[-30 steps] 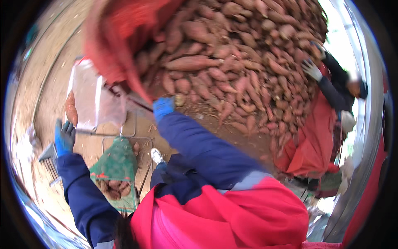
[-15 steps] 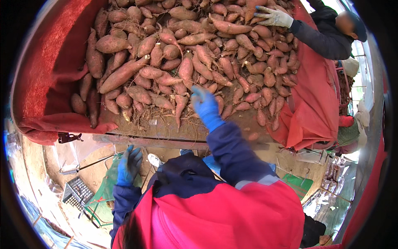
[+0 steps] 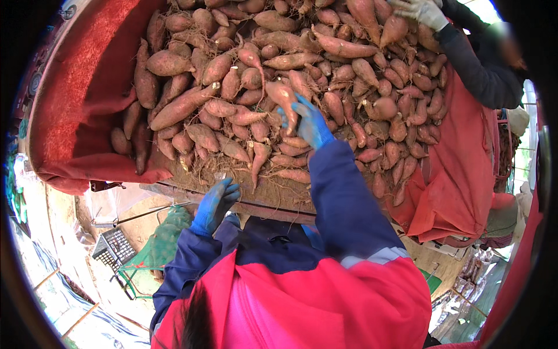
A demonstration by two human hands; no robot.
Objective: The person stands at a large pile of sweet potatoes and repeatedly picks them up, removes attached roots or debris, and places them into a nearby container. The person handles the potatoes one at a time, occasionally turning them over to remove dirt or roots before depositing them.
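Sweet potatoes [image 3: 203, 136] with reddish skins and stringy roots lie in a big heap in front of me. My right hand [image 3: 312, 123], in a blue glove, is closed around one sweet potato [image 3: 282, 100], which sits over the middle of the heap. Its upper end shows clear of my fingers. My left hand [image 3: 214, 206], also gloved in blue, hangs just before the near edge of the bed [image 3: 256, 207]. Its fingers lie loosely extended, slightly bent, and nothing shows in them.
Red cloth [image 3: 81, 116] lines the bed's left side, and more red cloth [image 3: 459, 168] drapes the right. At upper right, a co-worker's pale-gloved hand [image 3: 419, 11] reaches over the heap. A black crate [image 3: 114, 247] and a green mesh sack [image 3: 170, 232] stand low on the left.
My right hand has moved up and right and now grips a sweet potato. My left hand has risen toward the bed's edge. The view has shifted, and the co-worker's hand sits farther up.
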